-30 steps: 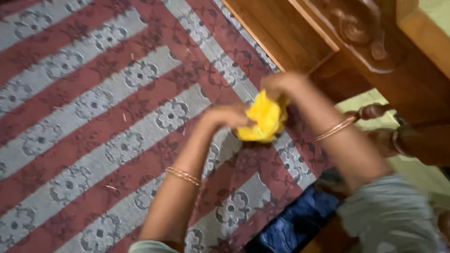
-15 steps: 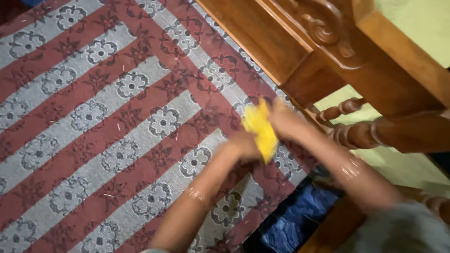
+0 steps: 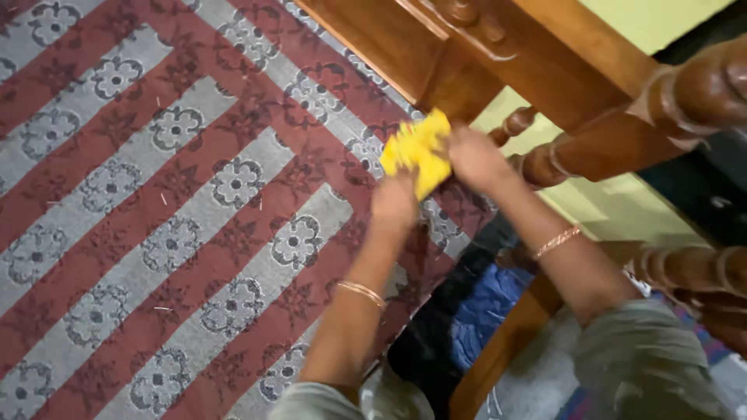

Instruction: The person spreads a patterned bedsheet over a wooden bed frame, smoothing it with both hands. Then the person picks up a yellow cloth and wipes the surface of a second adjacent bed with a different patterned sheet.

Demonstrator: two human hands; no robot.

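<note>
A person looks down at their own two hands, which together grip a crumpled yellow cloth [image 3: 418, 149] just below the carved wooden furniture frame [image 3: 498, 54]. The left hand [image 3: 394, 204] is closed around the cloth's lower edge, and the right hand [image 3: 473, 155] is closed on its right side, fingers curled so that neither palm shows. A thin gold bangle [image 3: 557, 241] circles the right wrist, and another sits on the left forearm.

The cloth sits very close to a corner of the frame, beside a turned wooden spindle [image 3: 545, 159]; it could likely snag on the carving or the knuckles could knock the wood if the hands swing nearer. Its loose upper corner might also slip free, since only part of it is held.

The cloth is bright yellow, soft and bunched, with folded, uneven edges. Under the frame lies a red and grey striped rug [image 3: 156, 218] patterned with flowers, and dark blue fabric [image 3: 482, 311] lies below the hands
</note>
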